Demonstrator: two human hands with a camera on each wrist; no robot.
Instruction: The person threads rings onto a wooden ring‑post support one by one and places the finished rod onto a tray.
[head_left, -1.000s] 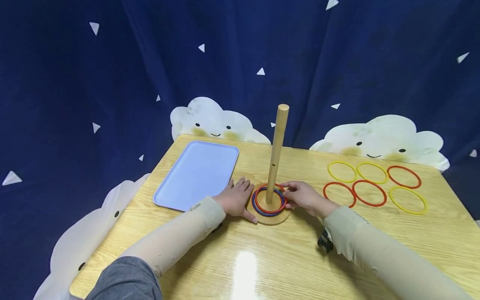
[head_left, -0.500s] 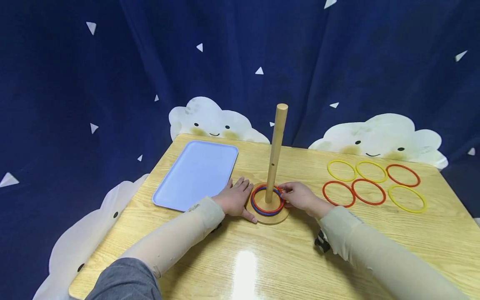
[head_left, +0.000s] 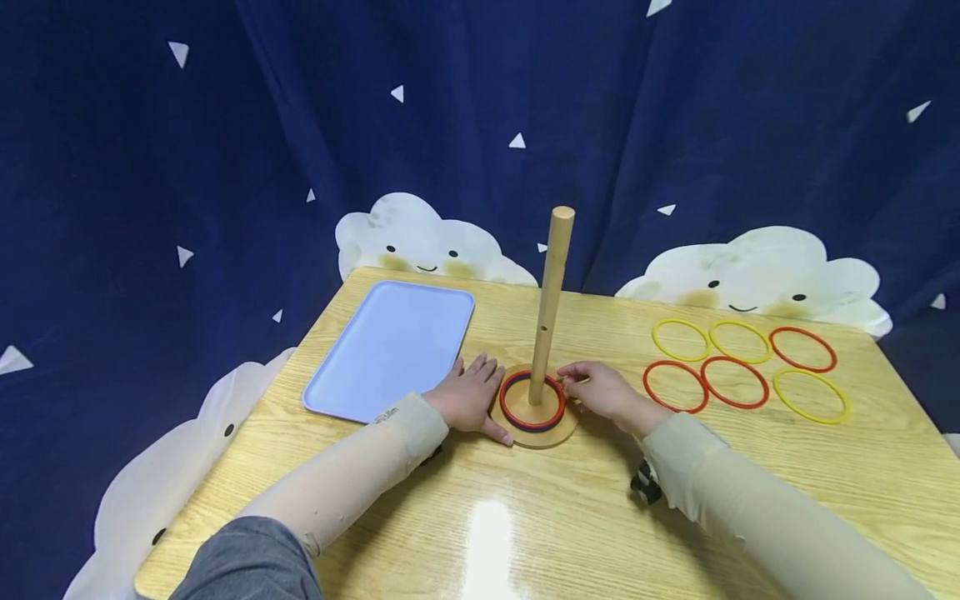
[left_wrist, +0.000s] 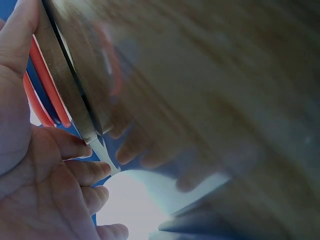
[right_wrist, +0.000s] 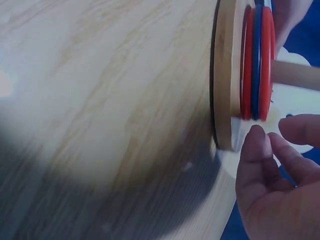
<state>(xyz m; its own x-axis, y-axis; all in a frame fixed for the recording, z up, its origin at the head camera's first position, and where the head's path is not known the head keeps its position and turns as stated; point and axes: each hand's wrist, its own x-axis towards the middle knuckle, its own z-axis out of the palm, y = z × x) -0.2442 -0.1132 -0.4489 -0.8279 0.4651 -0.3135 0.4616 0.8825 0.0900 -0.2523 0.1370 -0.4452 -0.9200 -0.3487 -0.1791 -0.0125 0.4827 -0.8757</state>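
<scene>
A round wooden base [head_left: 542,442] carries an upright wooden post [head_left: 551,300]. Rings lie stacked around the post: in the right wrist view, a blue ring [right_wrist: 256,62] sits between a lower red ring [right_wrist: 246,75] and an upper red ring [right_wrist: 266,70]. My left hand [head_left: 467,402] rests at the base's left side, fingers straight and spread, thumb along its front edge. On the opposite side is my right hand [head_left: 606,393], thumb and fingers loosely bent just beside the stack. A gap shows between thumb and fingertips, with nothing in it.
At the back left, a pale blue tray [head_left: 397,342] lies close to my left hand. Several loose yellow and red rings, such as a yellow ring [head_left: 848,407] and a red ring [head_left: 835,363], lie flat on the right of the wooden table [head_left: 585,525]. A dark patterned curtain [head_left: 465,108] hangs behind.
The upper red ring has shifted slightly left and now lines up with the blue ring under it. My right fingers have come off the ring. The left hand stays in place.
</scene>
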